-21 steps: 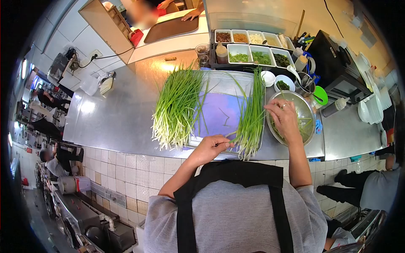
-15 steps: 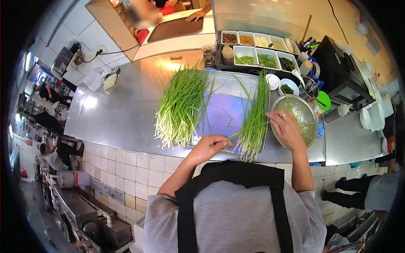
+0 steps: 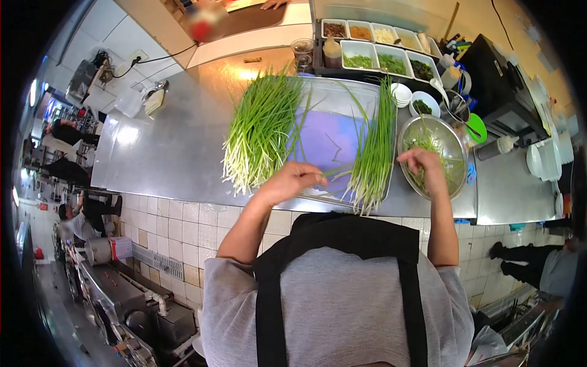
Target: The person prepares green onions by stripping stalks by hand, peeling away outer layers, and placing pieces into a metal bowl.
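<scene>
My left hand (image 3: 295, 181) is closed in a pinch on a thin green onion stalk (image 3: 333, 173) at the front of the tray (image 3: 342, 87). Beside it on the left lies a large pile of green onions (image 3: 260, 134), white ends toward me. A smaller bundle (image 3: 374, 147) lies on the tray's right side. Between them a blue-purple surface (image 3: 321, 136) shows, with a few loose strands. Above the left rim of the metal bowl (image 3: 455, 131), my right hand (image 3: 427, 166) has its fingers bent; anything between the fingertips is too small to tell. Green scraps lie in the bowl.
White containers of chopped food (image 3: 391, 64) stand behind the tray. Small white bowls (image 3: 400, 95), a green bowl (image 3: 476, 128) and a bottle (image 3: 496, 148) are near the metal bowl. Another person's hand (image 3: 273, 3) rests at the brown tray (image 3: 244, 23). More people are at both sides.
My left hand has drawn left from the smaller bundle with the stalk. My right hand stays near the bowl, its fingers now more curled. The view has shifted, and the counter appears higher.
</scene>
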Action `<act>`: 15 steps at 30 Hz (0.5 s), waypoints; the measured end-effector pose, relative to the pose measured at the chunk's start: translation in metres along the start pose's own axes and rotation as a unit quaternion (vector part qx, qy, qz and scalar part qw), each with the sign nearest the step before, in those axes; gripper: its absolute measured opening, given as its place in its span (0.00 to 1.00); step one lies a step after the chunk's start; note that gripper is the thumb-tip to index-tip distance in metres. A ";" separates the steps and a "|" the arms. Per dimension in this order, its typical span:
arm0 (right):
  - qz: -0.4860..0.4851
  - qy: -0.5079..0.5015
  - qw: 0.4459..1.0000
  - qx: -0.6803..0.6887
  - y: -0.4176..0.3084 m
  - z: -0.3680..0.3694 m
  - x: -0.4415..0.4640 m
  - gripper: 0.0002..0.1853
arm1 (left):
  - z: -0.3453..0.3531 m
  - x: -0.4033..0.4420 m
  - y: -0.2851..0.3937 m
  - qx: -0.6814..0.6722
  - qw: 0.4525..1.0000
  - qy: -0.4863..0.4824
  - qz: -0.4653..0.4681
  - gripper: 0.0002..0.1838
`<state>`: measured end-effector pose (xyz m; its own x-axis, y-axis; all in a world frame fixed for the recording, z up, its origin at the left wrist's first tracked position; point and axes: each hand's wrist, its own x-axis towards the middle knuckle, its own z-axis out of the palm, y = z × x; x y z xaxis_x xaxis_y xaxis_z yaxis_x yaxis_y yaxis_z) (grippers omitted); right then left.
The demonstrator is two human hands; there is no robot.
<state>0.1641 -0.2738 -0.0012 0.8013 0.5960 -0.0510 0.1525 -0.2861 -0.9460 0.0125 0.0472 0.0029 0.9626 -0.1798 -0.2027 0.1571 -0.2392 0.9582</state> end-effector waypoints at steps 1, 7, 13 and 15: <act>-0.013 -0.014 0.999 0.032 0.003 -0.010 -0.001 0.17 | -0.007 -0.001 0.006 0.003 0.999 0.036 0.002 0.10; 0.001 0.210 0.888 -0.409 0.029 -0.026 -0.015 0.17 | -0.076 -0.004 0.023 0.201 0.908 0.354 0.099 0.11; 0.004 0.175 0.824 -0.538 0.041 -0.037 -0.033 0.18 | -0.108 0.019 0.014 0.468 0.770 0.433 -0.017 0.11; 0.057 0.159 0.825 -0.539 0.040 -0.038 -0.036 0.15 | -0.090 0.024 0.013 0.536 0.713 0.450 0.049 0.12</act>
<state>0.1635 -0.3352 -0.0247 0.9309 0.3414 0.1299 0.3546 -0.9299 -0.0976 0.0576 0.1255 0.0291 0.7846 0.3238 0.5287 0.2846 -0.9457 0.1569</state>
